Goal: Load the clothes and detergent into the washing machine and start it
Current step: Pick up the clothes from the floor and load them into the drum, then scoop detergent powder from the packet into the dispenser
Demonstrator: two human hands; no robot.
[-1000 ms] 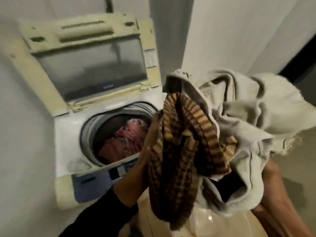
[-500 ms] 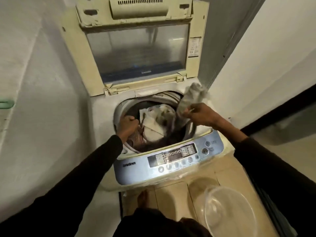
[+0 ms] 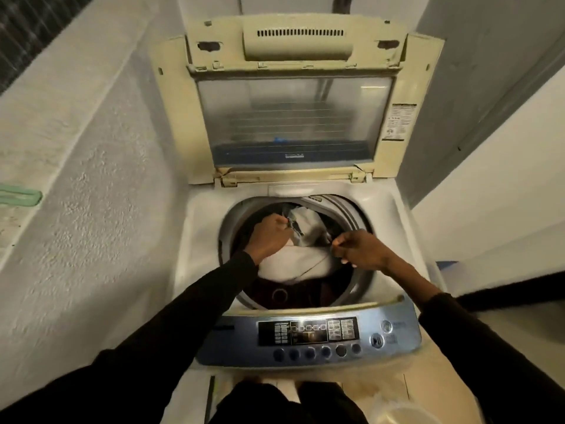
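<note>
A top-loading washing machine [image 3: 201,240] stands in front of me with its yellowed lid [image 3: 293,117] raised. Its drum [image 3: 345,206] holds a pale grey-white garment [image 3: 302,261] over darker clothes. Both of my hands are inside the drum opening. My left hand [image 3: 270,235] pinches a fold of the pale garment at the drum's left. At the right, my right hand [image 3: 356,249] is closed on another edge of the same garment. The blue control panel [image 3: 308,335] with its buttons faces me below the drum. No detergent is visible.
A rough plaster wall [image 3: 76,209] runs close on the left, and a white wall [image 3: 489,179] stands on the right. A clear plastic basin [image 3: 406,414] sits on the tiled floor at the bottom right, near my legs.
The bundle of clothes I held up in front of me has gone into the drum. Both hands have moved down into the opening and now grip the pale garment. The view has centred on the machine.
</note>
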